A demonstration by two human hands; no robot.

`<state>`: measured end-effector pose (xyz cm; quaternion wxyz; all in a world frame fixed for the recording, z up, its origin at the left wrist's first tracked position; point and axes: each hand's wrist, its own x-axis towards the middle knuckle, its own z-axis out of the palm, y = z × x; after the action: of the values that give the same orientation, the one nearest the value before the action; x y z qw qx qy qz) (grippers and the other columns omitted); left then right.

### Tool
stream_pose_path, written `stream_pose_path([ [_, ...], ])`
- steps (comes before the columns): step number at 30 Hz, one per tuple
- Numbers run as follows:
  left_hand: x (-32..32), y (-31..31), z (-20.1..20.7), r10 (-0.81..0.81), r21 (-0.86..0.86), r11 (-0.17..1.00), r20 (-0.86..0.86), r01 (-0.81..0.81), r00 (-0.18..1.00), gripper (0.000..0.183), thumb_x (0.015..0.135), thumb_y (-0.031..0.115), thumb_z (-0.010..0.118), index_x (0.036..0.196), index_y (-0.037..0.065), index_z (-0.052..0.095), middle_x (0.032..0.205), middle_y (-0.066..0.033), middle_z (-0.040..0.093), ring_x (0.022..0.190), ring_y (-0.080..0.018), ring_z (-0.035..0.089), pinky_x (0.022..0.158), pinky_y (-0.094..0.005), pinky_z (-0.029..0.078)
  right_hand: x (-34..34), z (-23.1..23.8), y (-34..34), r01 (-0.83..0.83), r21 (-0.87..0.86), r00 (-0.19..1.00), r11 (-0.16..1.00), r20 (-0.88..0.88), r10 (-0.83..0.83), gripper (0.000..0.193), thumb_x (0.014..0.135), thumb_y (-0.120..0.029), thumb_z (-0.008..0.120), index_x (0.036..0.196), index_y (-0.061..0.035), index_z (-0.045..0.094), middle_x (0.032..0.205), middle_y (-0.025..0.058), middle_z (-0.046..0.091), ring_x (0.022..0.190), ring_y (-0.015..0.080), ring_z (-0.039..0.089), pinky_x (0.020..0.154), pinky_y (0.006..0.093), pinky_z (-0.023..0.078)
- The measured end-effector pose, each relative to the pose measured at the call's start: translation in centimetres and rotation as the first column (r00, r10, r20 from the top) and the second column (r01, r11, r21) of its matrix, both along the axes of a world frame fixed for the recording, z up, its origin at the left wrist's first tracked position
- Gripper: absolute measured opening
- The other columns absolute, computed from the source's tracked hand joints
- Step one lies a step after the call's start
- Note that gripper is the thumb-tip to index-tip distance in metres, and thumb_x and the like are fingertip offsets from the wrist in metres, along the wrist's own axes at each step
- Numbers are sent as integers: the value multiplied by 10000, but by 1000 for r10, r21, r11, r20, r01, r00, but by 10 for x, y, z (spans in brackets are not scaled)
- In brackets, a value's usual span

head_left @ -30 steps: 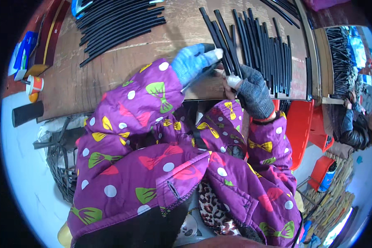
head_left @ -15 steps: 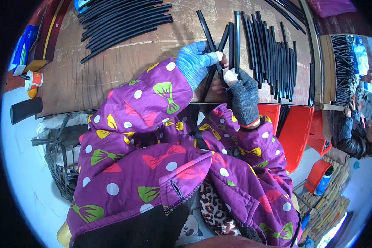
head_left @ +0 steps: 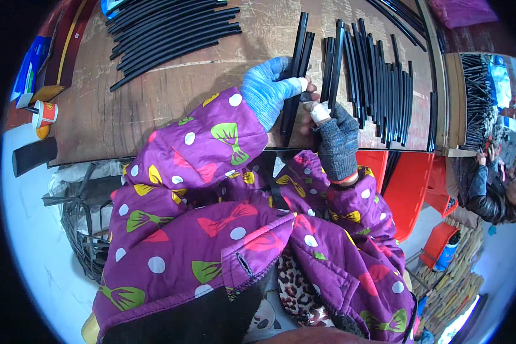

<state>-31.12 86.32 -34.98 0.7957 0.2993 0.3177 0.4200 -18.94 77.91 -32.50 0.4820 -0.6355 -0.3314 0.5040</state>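
My left hand [head_left: 269, 89], in a light blue knit glove with bare fingertips and a white-wrapped tip, is closed round two slim black tubes [head_left: 298, 51]. They lie side by side, their lower ends near the table's front edge. My right hand [head_left: 337, 135], in a dark grey fingerless glove with a white-wrapped thumb, is closed at the lower end of another pair of black tubes [head_left: 333, 63]. Its fingers are partly hidden. Just right of it lies a row of loose black tubes [head_left: 378, 86] on the worn wooden table [head_left: 183, 103].
More black tubes [head_left: 172, 40] lie in a slanted stack at the back left. A paper cup [head_left: 45, 114] stands at the left edge. Red plastic stools [head_left: 407, 189] are below the table's right side. Farther right, another person [head_left: 493, 189] is beside a heap of black tubes [head_left: 476, 97].
The tubes in my left hand were crossed and now lie nearly parallel. The pair at my right hand has tilted slightly, tops to the right.
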Motion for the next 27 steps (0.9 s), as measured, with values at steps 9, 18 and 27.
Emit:
stream_pose_path([
  [9, 7, 5, -1, 15, -27, 1000, 33, -14, 999, 285, 709, -47, 596, 990, -21, 555, 887, -117, 613, 808, -190, 599, 771, -299, 475, 1, -1, 4, -19, 28, 994, 999, 109, 16, 227, 807, -203, 596, 917, -5, 600, 780, 18, 583, 668, 66, 544, 595, 197, 460],
  [18, 12, 6, -5, 16, 33, 999, -30, -15, 999, 296, 718, -46, 600, 1007, -35, 537, 887, -102, 608, 805, -170, 587, 736, -275, 471, -5, 1, 10, -18, 32, 989, 999, 149, 13, 181, 780, -111, 606, 930, -11, 613, 725, -17, 585, 648, 40, 495, 567, 197, 400],
  [27, 14, -2, 19, 117, 318, 948, -280, -23, 953, 407, 807, 52, 566, 1204, 82, 481, 870, -67, 612, 777, -90, 552, 720, -233, 463, 3, 8, 12, 119, 47, 968, 992, -227, -105, 201, 788, -105, 582, 953, 8, 584, 746, 20, 590, 674, 78, 554, 597, 210, 444],
])
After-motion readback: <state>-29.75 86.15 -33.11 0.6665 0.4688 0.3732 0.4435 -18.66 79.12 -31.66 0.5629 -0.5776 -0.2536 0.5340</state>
